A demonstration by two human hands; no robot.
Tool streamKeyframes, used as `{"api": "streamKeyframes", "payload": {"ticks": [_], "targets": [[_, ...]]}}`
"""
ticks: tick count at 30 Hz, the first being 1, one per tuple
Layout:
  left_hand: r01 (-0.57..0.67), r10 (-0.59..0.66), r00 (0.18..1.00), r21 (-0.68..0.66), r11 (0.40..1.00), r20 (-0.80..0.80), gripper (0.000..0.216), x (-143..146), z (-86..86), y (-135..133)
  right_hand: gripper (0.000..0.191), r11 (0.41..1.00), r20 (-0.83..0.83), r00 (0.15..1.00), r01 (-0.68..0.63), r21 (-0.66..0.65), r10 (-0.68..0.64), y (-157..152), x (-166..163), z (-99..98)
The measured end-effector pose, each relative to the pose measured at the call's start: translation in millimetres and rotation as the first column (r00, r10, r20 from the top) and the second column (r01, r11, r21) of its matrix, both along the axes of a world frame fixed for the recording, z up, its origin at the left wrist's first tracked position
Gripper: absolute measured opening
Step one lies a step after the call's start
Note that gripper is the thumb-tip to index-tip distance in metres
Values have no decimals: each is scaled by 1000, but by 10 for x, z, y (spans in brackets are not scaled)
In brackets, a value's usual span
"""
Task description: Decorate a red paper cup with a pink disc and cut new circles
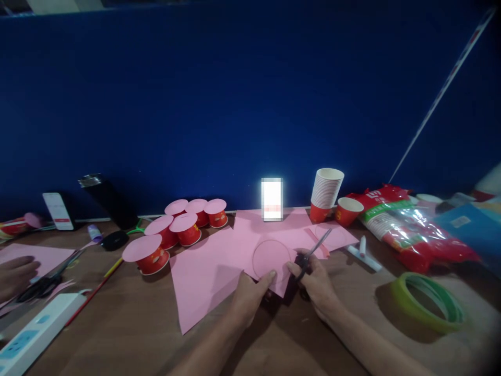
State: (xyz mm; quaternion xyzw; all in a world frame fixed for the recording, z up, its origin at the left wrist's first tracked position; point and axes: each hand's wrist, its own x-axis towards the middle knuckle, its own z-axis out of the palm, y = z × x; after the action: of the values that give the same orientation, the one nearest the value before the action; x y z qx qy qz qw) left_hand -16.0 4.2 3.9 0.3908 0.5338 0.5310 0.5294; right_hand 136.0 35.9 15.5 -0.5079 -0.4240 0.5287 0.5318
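My left hand [250,292] pinches the near edge of a pink paper sheet [219,261] that has a circle [271,259] drawn on it. My right hand [315,282] grips dark-handled scissors [313,253], blades pointing up and right over the paper beside the circle. Both hands rest low over the brown table [129,334], close together.
Several upturned red cups topped with pink discs [172,235] stand at left. A stack of paper cups [325,194], a single red cup [347,210], a bright phone [271,199], a cup package [407,230], green tape roll [428,302], marker [364,253], power strip [37,329]. Another person's hand [15,277] at far left.
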Motion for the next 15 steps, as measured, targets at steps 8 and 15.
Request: {"api": "streamKeyframes", "payload": {"ticks": [8, 15], "targets": [[-117, 129, 962, -64, 991, 243, 34, 13, 62, 23, 50, 962, 254, 952, -218, 166, 172, -50, 178, -21], [-114, 132, 942, -74, 991, 308, 33, 6, 114, 15, 44, 934, 461, 867, -303, 191, 187, -170, 178, -70]]}}
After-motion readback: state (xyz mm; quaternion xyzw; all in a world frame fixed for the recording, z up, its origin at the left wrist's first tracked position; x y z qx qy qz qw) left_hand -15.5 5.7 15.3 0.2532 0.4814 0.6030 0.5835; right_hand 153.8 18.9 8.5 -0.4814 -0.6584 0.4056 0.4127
